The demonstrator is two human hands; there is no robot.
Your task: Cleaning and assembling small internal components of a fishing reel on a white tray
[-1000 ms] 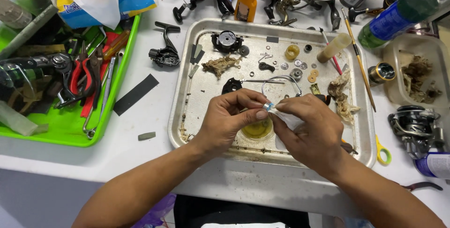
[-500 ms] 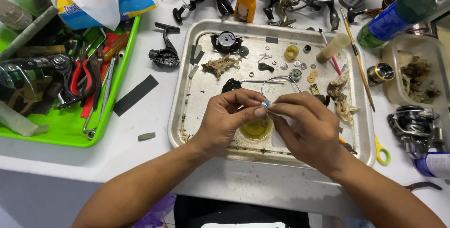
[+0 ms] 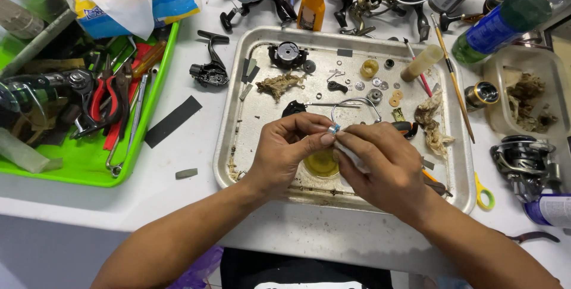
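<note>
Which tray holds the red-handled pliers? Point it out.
The green plastic tray at the left; the metal tray under the hands holds small reel parts instead.

Left hand [image 3: 285, 149], right hand [image 3: 380, 164], bare forearms, no sleeves

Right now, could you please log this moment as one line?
left hand: pinching small blue part | right hand: wiping it with white tissue | over: metal tray
</note>
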